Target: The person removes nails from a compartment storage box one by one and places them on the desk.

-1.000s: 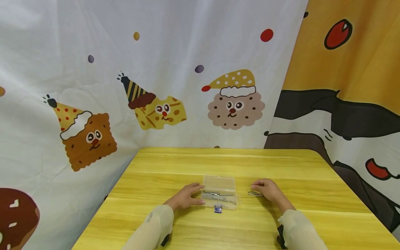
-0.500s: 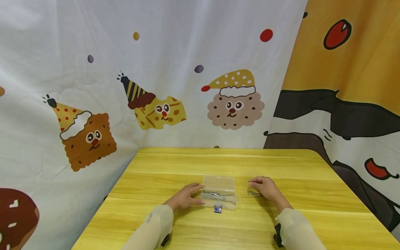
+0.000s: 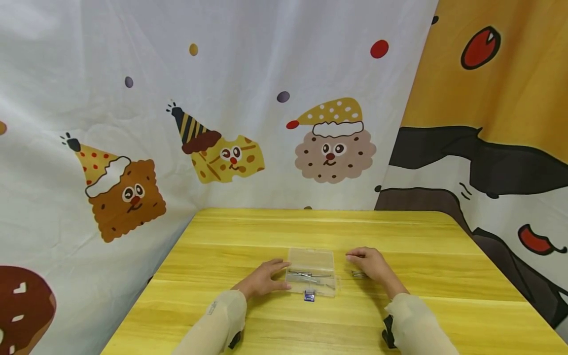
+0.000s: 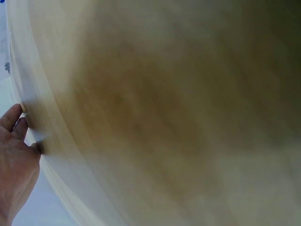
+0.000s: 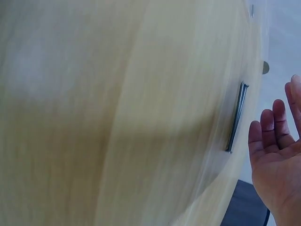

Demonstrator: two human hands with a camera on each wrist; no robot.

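A clear plastic box (image 3: 310, 258) lies on the table with its lid folded back and several metal nails (image 3: 306, 275) inside. At its left side rests my left hand (image 3: 265, 280), thumb and fingers spread, the fingertips touching the box edge. My right hand (image 3: 372, 264) is raised above the wood, right of the box. Its thumb and forefinger pinch what looks like a thin nail, of which only a dark tip (image 3: 347, 254) shows. Below that hand lie a few loose nails (image 5: 237, 117), side by side in the right wrist view. My left hand (image 4: 18, 155) partly shows in the left wrist view.
A blue tag (image 3: 309, 296) sits at the front of the box. The yellow wood-grain table (image 3: 248, 231) extends around both hands. Behind it hangs a white curtain (image 3: 266, 59) with cartoon prints.
My right hand has lifted from the loose nails and moved left toward the box, with its fingertips still together. My left hand and the box have stayed in place.
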